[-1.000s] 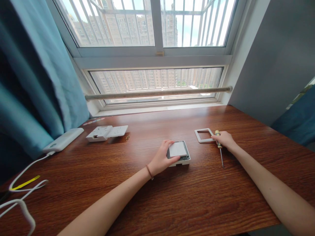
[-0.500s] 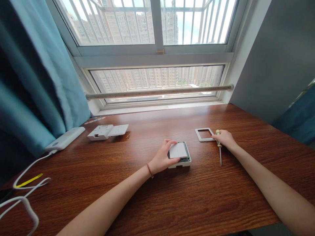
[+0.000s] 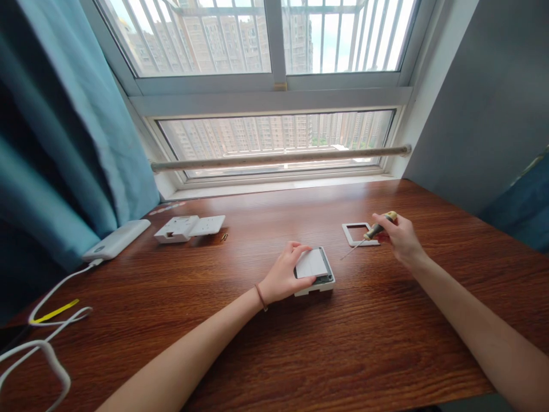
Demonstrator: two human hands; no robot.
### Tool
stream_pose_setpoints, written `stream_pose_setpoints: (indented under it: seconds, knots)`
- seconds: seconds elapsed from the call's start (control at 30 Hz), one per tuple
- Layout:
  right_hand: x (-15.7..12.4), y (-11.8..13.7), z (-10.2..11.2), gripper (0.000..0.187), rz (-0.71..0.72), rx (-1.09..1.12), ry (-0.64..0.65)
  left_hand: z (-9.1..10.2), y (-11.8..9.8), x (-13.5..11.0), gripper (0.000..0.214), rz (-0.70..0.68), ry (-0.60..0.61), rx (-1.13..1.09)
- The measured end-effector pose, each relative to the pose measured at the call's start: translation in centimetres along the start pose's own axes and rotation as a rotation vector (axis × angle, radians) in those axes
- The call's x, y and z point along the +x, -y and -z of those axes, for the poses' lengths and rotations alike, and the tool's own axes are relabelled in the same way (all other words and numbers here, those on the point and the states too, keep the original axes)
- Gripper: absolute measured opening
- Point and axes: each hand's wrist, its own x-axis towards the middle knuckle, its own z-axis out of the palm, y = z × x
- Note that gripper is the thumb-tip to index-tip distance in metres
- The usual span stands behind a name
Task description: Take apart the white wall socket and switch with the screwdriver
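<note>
My left hand (image 3: 288, 273) grips a white wall switch (image 3: 312, 264) by its near and far sides, thumb in front and fingers behind. The switch lies on the wooden table with its frame off, so a dark grey rim shows around the white rocker. My right hand (image 3: 402, 239) is closed around the yellow and dark handle of a screwdriver (image 3: 374, 230). Its thin shaft points down and left toward the switch, with the tip apart from it. A white square frame (image 3: 348, 236) lies flat behind the screwdriver.
At the back left sit a second white switch box (image 3: 174, 230) with a plate (image 3: 209, 225) leaning on it, and small brass screws (image 3: 223, 237). Farther left are a white power bank (image 3: 115, 240), a white cable (image 3: 60, 280) and a yellow strip (image 3: 58, 311). A window stands behind the table.
My right hand has lifted the screwdriver and turned it, so the shaft now points left instead of toward me. My left hand stays on the switch.
</note>
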Motion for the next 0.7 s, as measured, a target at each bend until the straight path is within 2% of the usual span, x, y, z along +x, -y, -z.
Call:
stream_pose_setpoints:
  seconds: [0.1, 0.17, 0.37, 0.53, 0.6, 0.7]
  knots:
    - [-1.5, 1.5, -0.5, 0.032, 0.063, 0.307, 0.077, -0.2, -0.1, -0.1, 0.061, 0.032, -0.030, 0.004]
    - [-2.2, 2.1, -0.6, 0.031, 0.090, 0.423, 0.116, -0.4, -0.1, -0.2, 0.061, 0.045, -0.046, -0.005]
    - [-3.0, 2.5, -0.9, 0.028, 0.130, 0.409, 0.156, -0.5, 0.1, -0.2, 0.061, 0.045, -0.025, -0.044]
    - [-2.6, 2.4, -0.7, 0.028, 0.106, 0.416, 0.230, -0.4, 0.0, -0.1, 0.061, 0.050, -0.012, -0.043]
    - [-2.1, 2.3, -0.2, 0.029, 0.054, 0.409, 0.314, -0.3, 0.1, -0.1, 0.061, 0.048, -0.006, -0.043]
    - [-1.0, 2.3, 1.0, 0.030, -0.044, 0.306, 0.518, -0.1, 0.1, -0.1, 0.060, 0.037, 0.007, -0.050]
